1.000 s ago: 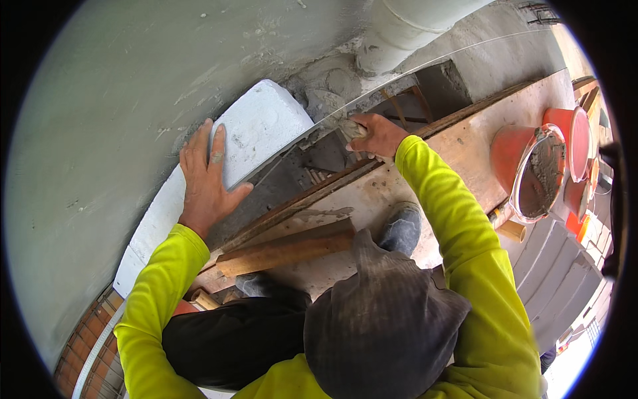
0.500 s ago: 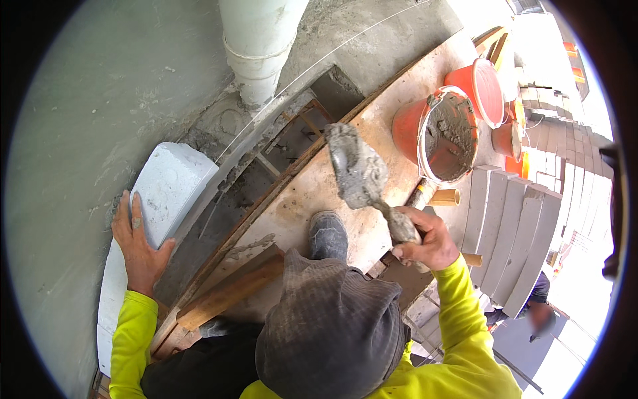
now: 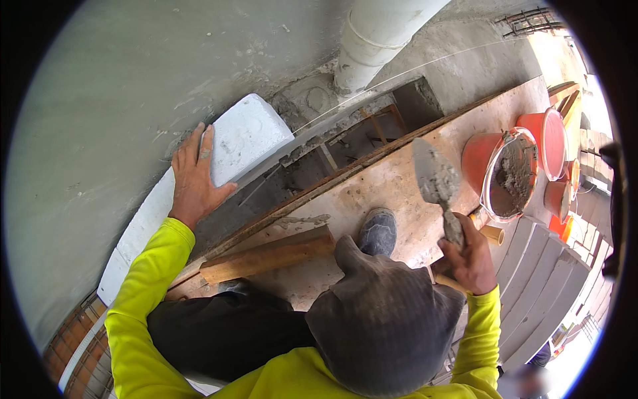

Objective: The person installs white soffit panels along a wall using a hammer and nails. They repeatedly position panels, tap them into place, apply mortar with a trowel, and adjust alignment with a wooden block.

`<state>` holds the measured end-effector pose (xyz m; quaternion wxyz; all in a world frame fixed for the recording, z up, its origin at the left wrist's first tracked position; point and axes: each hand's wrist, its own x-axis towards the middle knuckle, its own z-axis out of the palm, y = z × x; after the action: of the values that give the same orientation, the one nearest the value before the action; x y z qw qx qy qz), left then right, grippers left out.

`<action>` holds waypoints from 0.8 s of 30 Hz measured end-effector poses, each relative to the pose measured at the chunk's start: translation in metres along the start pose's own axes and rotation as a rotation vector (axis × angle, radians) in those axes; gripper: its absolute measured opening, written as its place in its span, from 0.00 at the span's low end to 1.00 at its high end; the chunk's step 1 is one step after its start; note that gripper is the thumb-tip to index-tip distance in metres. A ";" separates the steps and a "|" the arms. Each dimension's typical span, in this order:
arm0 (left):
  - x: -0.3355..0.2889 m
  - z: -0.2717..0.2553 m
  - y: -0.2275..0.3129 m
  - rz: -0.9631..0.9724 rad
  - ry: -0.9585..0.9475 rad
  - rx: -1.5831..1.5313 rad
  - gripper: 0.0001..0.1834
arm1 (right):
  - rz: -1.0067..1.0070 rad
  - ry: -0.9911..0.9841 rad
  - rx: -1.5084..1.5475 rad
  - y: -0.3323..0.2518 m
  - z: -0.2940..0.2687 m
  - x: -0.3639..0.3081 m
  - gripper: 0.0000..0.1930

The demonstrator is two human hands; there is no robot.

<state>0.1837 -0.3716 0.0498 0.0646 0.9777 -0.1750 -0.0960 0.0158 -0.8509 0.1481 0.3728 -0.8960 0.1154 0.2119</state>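
My left hand point(image 3: 196, 176) lies with fingers spread on the edge of a white block point(image 3: 249, 136), beside the grey wall. The thumb points right across the block. This block and another pale length behind my forearm form a row along the wall. My right hand point(image 3: 473, 258) is closed round the handle of a pointed trowel point(image 3: 435, 176), held over the wooden board. Grey mortar smears the blade, with bare metal along its left side. Right of the trowel stands an orange bucket point(image 3: 477, 159) with mortar inside and a white wire handle.
A white pipe point(image 3: 372, 46) rises by the wall, near a taut white string point(image 3: 425, 63). Open gaps lie between the blocks and the wooden board point(image 3: 379, 173). A timber piece point(image 3: 269, 256) rests near my legs. More buckets point(image 3: 545, 136) and grey stacked slabs point(image 3: 531, 292) are at right.
The view has shifted, so the scene sits further right. The trowel has turned more upright, and its blade shows less mortar and more metal. My left hand stays on the white block.
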 end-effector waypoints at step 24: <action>-0.001 0.006 -0.006 0.029 0.034 -0.005 0.65 | -0.044 0.159 0.244 -0.017 0.236 0.196 0.22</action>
<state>0.1837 -0.3667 0.0434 0.0712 0.9764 -0.1880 -0.0786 0.1261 -0.6795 -0.0821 0.4731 -0.8603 0.1501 0.1163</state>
